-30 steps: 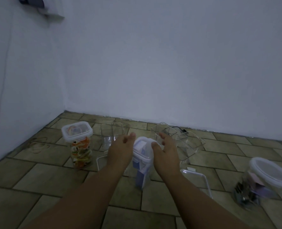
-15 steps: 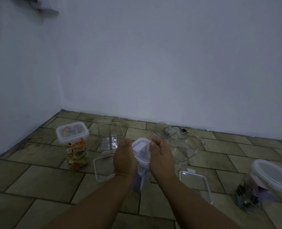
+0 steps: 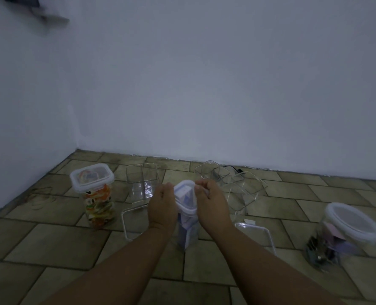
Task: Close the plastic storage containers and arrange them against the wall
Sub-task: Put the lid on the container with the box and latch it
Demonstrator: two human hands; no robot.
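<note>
Head view: 2 bare forearms reach forward over the tiled floor (image 3: 50, 243). The left hand (image 3: 161, 208) and right hand (image 3: 212, 205) press against opposite sides of the white lid (image 3: 185, 198) on a tall clear container (image 3: 188, 232) with bluish contents, fingers curled over its edges. 2 loose lids lie flat beside it – one left (image 3: 134, 223), one right (image 3: 257, 236). A lidded round jar (image 3: 345, 234) stands far right, a lidded container of colourful bits (image 3: 96, 199) left. Beyond, open clear containers (image 3: 142, 183) sit near the wall (image 3: 204, 84)
</note>
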